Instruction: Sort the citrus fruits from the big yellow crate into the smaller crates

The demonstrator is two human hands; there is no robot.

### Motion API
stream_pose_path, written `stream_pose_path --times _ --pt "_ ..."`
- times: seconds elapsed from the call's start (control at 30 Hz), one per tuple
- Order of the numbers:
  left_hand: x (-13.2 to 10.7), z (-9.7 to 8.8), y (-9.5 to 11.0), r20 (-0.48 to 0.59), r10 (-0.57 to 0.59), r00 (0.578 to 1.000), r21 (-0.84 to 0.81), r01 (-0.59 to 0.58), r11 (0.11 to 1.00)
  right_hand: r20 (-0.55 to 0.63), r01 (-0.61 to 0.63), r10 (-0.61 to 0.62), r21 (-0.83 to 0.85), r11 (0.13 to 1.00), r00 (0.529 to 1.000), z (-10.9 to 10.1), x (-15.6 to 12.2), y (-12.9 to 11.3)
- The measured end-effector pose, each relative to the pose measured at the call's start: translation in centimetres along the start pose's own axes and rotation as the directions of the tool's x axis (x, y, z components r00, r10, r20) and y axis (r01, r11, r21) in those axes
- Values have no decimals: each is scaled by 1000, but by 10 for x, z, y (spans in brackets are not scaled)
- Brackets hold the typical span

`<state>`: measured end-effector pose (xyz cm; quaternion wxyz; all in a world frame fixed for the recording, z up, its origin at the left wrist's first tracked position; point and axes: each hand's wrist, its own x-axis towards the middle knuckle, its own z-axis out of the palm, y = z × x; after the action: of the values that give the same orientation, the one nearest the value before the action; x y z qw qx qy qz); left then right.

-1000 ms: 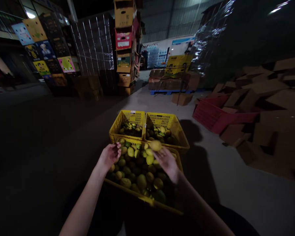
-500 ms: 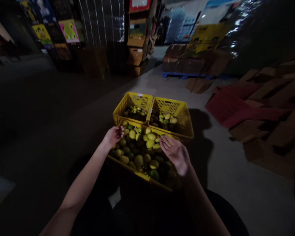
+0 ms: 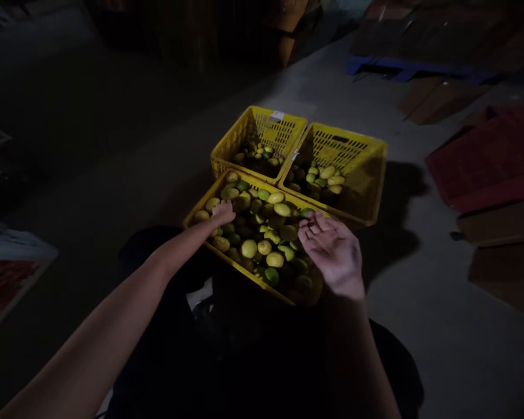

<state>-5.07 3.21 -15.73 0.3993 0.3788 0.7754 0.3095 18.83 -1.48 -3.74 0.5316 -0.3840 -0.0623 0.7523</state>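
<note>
Yellow and green lemons (image 3: 248,249) fill a yellow plastic crate (image 3: 240,273) close in front of me. My left hand (image 3: 224,213) reaches down over the fruit at the crate's left side; its fingertips are hidden, so any grip on a lemon does not show. At the right edge, my right hand (image 3: 332,250) is turned palm up with its fingers apart and nothing in it. A green fruit (image 3: 306,213) lies just beside its fingertips. Behind stand two more crates, a left one (image 3: 227,152) and a right one (image 3: 367,186), each with a smaller heap of lemons inside.
A red crate-like object (image 3: 484,160) and brown cardboard boxes (image 3: 506,273) lie to the right on the concrete floor (image 3: 402,279). Further back is a blue pallet (image 3: 414,70) with a load. A white and red package (image 3: 13,273) sits at the far left. The light is dim.
The view has tilted down and come closer to the crates. My left hand has lowered onto the lemons from above the crate's left side. My right palm has turned upward.
</note>
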Motion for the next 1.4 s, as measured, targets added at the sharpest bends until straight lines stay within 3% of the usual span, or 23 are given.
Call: stream_pose_path --times 0.13,0.27,0.47,0.63,0.9,1.07,1.13,1.2,1.27,1.33,1.37,1.4 --pt "31 14 11 -11 124 992 203 -120 972 -78 -59 58 -1 998 995 1 2 -8" --pt "49 21 9 21 181 983 341 -177 923 -92 -40 41 4 999 995 -4 7 -16" --pt "67 18 -3 64 211 975 482 -215 849 -154 -27 34 46 999 987 0 11 -17" --pt "72 11 -1 91 268 959 506 -277 817 -116 -59 66 55 997 991 9 6 -12" --pt "34 -13 13 148 338 929 427 -369 826 7 -55 54 56 997 999 9 0 0" --pt "-1 -35 51 258 336 906 413 -418 809 -17 -49 48 -64 997 999 8 6 15" --pt "-20 -46 75 368 336 867 404 -475 782 -31 -46 41 -164 985 999 9 9 22" --pt "-40 -55 100 504 344 792 329 -544 772 -25 -22 17 -210 977 1000 12 10 28" --pt "-56 -59 122 614 378 693 155 -575 803 44 -31 40 -188 982 998 15 7 33" --pt "-62 -55 135 665 426 614 -58 -526 849 160 -105 132 -164 981 978 18 2 35" --pt "-60 -50 137 654 431 622 -141 -459 877 210 -151 184 -162 975 960 18 -1 35" --pt "-55 -45 135 617 414 669 -199 -376 905 246 -189 224 -157 969 943 19 -5 34"
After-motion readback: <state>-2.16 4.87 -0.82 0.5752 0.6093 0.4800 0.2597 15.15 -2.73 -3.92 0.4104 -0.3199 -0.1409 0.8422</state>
